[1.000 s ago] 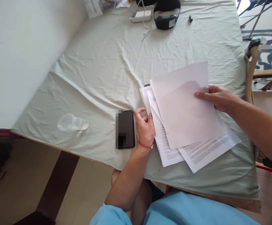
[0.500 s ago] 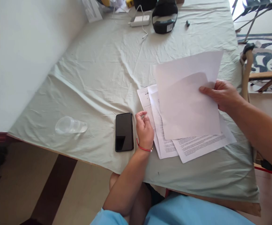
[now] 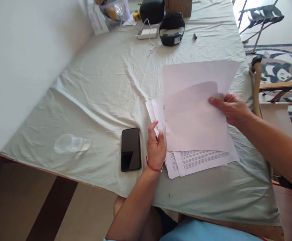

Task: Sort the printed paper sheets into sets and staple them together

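Note:
Two large blank-faced paper sheets, one overlapping the other, are raised over a pile of printed pages on the cloth. My right hand is shut on their right edge, thumb on top and the other fingers behind. At the left edge of the pile is my left hand, with a red string bracelet on the wrist. Its thumb and index finger are apart beside the page edges; its other fingers are mostly hidden. Just left of that hand lies a black phone, screen up.
A clear plastic cup lies on its side at left on the cloth-covered table. Toward the back are a white power bank with a cable, a black headset and a cardboard box. A wooden-armed chair stands at right.
My left hand's thumb and index finger have spread and now meet the pile's left edge. The printed pages have shifted closer together under the raised sheets. The camera view has tilted slightly.

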Tool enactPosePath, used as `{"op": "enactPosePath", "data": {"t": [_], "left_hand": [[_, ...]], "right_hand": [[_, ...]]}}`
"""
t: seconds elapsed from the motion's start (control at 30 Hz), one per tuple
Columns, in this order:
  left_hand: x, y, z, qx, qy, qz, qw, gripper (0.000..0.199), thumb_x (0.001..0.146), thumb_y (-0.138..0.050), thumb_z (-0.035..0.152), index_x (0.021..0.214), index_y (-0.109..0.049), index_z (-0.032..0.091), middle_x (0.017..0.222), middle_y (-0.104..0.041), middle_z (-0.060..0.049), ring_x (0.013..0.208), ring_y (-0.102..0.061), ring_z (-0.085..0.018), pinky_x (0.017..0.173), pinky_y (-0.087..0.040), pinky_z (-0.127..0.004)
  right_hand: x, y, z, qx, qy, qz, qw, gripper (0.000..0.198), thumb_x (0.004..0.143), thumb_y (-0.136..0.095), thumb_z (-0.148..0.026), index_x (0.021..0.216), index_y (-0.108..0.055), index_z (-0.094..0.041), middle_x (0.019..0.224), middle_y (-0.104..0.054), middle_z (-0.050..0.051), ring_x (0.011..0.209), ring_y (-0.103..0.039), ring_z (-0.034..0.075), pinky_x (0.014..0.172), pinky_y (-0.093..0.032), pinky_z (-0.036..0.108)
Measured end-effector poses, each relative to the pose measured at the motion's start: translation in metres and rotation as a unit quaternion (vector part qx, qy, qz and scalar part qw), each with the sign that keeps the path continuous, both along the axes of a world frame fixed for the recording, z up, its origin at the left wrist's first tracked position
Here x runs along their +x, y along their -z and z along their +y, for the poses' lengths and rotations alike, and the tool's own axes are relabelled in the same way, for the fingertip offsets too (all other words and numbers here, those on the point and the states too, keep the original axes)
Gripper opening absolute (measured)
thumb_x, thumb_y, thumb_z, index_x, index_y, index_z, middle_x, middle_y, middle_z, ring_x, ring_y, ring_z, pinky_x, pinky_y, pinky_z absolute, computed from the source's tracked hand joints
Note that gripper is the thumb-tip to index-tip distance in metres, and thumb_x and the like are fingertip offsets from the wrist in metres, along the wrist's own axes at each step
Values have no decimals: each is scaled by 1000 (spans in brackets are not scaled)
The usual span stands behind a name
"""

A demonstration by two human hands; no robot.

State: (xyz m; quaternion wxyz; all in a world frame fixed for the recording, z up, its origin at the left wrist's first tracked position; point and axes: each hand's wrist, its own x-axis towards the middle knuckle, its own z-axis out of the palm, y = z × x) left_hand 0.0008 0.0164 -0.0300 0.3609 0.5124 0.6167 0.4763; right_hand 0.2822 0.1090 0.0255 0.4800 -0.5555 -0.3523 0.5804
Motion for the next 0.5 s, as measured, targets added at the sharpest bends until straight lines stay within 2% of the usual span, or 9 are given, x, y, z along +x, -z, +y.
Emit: {"op": "enactPosePath", "data": {"t": [0.13,0.23,0.3,0.37,0.43,0.5], "left_hand": [[1,-2,-1,18,32,-6,999,44,107,-53,51,144,-51,27,136,-66,-9,123,-64,-25,110,-49,-42],[1,-3,-2,6,58,-5,998,43,107,-50,53,142,-53,27,132,-67,-10,118,-65,-25,106,-51,-42],[0,-2,-2,8,41,4,999,42,107,-51,51,141,-52,26,130,-67,-10,116,-65,-25,106,-51,-42],[-1,-1,-1,19,17,9,1000,39,108,-51,46,140,-51,25,134,-65,-11,122,-64,-25,111,-48,-44],[-2,0,0,24,7,10,1000,32,109,-48,42,135,-54,25,136,-65,-11,128,-61,-25,115,-44,-44],[-3,0,2,22,3,12,1000,26,110,-44,38,127,-58,25,133,-67,-10,128,-62,-25,115,-44,-44]], "right_hand": [[-2,1,1,0,6,11,1000,49,50,-103,-46,84,-75,-24,88,-78,0,69,-64,13,69,-60,26],[-2,6,2,8,-6,17,1000,50,53,-102,-47,89,-77,-24,91,-78,-1,72,-67,14,74,-62,28],[1,12,4,38,-10,11,999,48,58,-100,-48,94,-78,-25,95,-79,-1,80,-71,15,84,-62,30],[7,17,8,69,-2,-3,998,45,63,-98,-46,97,-78,-25,98,-80,0,89,-73,17,92,-61,31],[15,19,11,67,13,-21,997,41,64,-97,-44,95,-77,-25,97,-80,0,87,-73,17,89,-62,32],[24,18,13,36,30,-37,998,36,65,-95,-39,91,-76,-24,92,-79,-1,77,-72,17,76,-63,31]]}}
